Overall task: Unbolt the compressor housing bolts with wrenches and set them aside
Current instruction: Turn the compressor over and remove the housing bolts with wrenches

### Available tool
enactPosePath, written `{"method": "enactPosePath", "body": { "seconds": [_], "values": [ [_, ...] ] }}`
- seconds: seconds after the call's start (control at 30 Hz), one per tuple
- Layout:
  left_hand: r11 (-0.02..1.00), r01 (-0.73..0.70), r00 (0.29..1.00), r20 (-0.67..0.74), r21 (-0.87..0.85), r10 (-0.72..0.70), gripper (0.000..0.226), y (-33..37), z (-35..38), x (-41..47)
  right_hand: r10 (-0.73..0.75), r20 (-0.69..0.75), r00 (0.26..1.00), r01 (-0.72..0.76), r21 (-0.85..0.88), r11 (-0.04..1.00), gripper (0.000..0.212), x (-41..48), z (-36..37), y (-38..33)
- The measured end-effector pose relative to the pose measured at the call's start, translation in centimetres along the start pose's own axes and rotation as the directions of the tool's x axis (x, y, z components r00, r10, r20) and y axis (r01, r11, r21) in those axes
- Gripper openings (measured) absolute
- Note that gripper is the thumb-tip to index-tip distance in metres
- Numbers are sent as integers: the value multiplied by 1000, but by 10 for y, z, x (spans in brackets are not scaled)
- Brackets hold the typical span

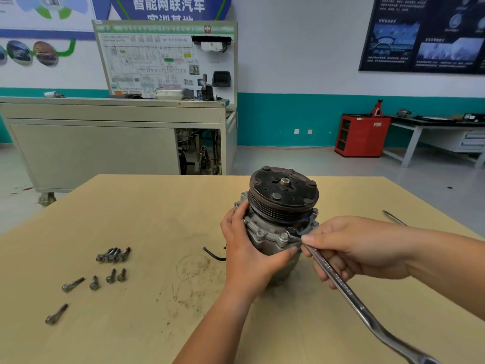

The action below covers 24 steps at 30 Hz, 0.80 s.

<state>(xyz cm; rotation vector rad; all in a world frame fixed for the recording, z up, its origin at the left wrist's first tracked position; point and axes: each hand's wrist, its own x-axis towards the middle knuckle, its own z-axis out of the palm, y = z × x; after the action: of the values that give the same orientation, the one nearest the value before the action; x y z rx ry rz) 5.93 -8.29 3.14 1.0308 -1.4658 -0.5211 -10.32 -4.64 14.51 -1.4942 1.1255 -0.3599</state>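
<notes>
Wrench gripped in right hand, head at flange bolt; left hand clasping compressor beside it. Loose bolts well left of grip. Far banner: "智能网联汽车".

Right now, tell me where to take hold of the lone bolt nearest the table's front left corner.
Pinch the lone bolt mid-shank from above, across its width. It lies flat on the table, head toward the near left, with bare tabletop on both sides.
</notes>
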Motion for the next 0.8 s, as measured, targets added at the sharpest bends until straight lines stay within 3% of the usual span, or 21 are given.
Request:
{"method": "enactPosePath", "body": {
  "seconds": [0.27, 0.37, 0.43, 0.5, 0.57, 0.6, 0.63, 0.7, 0.8],
  "values": [
    [1000, -9, 1000, -17, -26, 9, 98, -2, 1, 0, -28, 23, 999, 27, 31, 999, 30, 0, 8, 6],
    [1000, 1, 1000, -8, -31, -1, 97, -2, 1, 0, 19, 48, 999, -17, -46, 999, 32, 1, 10, 1],
    [1000, 2, 1000, -5, -22, -2, 97, -1, 0, 0, 55, 46, 997, -44, -202, 978, 32, -1, 1, -7],
    [1000, -2, 1000, -2, -11, 2, 96, 1, 0, 0, 32, -35, 999, -45, -491, 870, 32, -2, -11, -17],
    [1000, 3, 1000, -1, -15, -3, 95, 2, -1, 0, -128, -169, 977, -52, -776, 628, 25, 0, -25, -20],
    [1000, 7, 1000, -3, -19, -8, 95, 2, -1, 0, -239, -216, 947, -61, -848, 527, 19, 1, -30, -20],
    [1000, 11, 1000, -4, -21, -11, 94, 2, -1, 0, -318, -243, 917, -58, -868, 493, 14, 2, -33, -20],
    [1000, 11, 1000, 0, -22, -11, 95, 2, 0, 0, -273, -199, 941, -7, -819, 573, 16, -1, -38, -17],
    [1000, 6, 1000, 1, -12, -6, 95, 1, -1, 0, -29, -53, 998, 3, -432, 902, 23, -9, -33, -11]
  ]
}}
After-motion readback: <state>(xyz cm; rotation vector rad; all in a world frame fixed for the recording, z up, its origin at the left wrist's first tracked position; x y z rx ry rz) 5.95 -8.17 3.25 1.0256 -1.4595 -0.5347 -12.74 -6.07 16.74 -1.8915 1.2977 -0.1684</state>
